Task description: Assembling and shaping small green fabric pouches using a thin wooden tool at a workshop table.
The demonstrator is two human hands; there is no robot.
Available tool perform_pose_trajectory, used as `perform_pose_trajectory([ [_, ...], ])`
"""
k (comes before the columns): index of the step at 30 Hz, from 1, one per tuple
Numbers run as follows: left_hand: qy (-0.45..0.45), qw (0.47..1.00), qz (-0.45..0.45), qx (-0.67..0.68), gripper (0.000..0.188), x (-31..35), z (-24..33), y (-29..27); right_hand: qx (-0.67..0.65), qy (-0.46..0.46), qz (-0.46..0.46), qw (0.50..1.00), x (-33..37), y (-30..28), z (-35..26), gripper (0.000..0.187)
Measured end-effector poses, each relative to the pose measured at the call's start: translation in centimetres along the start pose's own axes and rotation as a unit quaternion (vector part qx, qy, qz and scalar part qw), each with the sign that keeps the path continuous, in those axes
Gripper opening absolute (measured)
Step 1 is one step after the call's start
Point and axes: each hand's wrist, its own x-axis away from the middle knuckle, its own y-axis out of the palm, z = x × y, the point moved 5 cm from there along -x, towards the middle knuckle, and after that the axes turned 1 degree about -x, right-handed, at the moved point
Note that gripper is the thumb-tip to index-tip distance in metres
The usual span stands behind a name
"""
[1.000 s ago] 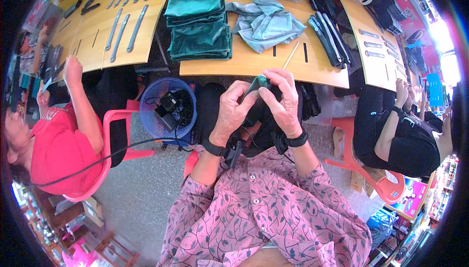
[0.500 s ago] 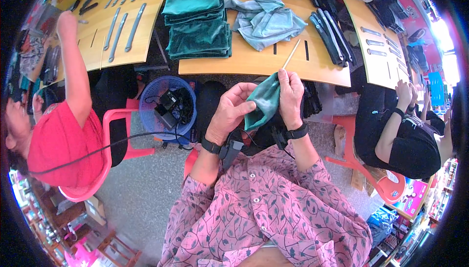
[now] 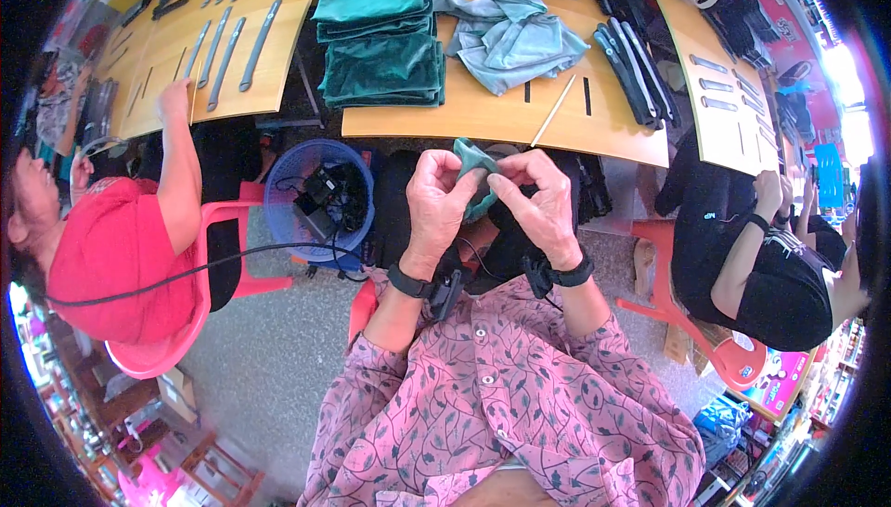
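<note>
Clock directions are taken from the hands. The pale-wood tabletop [image 3: 603,140] spans eleven to two. At eleven, dark-green velvety folded cloths [image 3: 380,71] stand neatly in two stacks; whether they are finished or waiting, I cannot tell. At twelve, a crumpled pale grey-green cloth [image 3: 520,43] lies unfolded, apparently still undone. The left hand [image 3: 436,201] and right hand [image 3: 540,202] both pinch a small green soft cloth piece [image 3: 471,156], held short of the tabletop's front edge: seemingly mid-work, bunched, not laid down. Between one and two rests a thin pale wooden stick [image 3: 554,112], unheld.
</note>
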Motion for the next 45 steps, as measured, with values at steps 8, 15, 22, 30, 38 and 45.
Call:
perform_pose_trajectory([
  [8,0.202,0.95,0.026,-0.238,0.019,0.8,2.0,-0.1,-0.065,0.132,0.017,0.989,0.6,1.1,2.5,0.009],
  [15,0.2,0.926,-0.012,-0.32,0.014,1.2,2.3,1.0,-0.006,0.021,0.051,0.998,0.8,1.4,0.0,0.007],
  [22,-0.072,0.99,-0.091,0.083,0.018,0.7,-1.8,-0.3,0.096,-0.189,0.038,0.977,1.5,2.7,-2.9,0.01],
  [30,-0.202,0.889,-0.172,0.373,0.039,1.5,-4.1,0.2,-0.007,-0.112,0.026,0.993,1.3,2.3,-2.4,0.018],
  [38,-0.195,0.913,-0.199,0.298,0.039,0.9,-3.5,-0.8,-0.072,-0.058,-0.017,0.996,1.3,2.1,-1.1,0.02],
  [45,-0.205,0.925,-0.195,0.254,0.034,0.9,-2.0,-0.2,-0.201,0.052,-0.012,0.978,0.6,1.5,1.3,0.026],
])
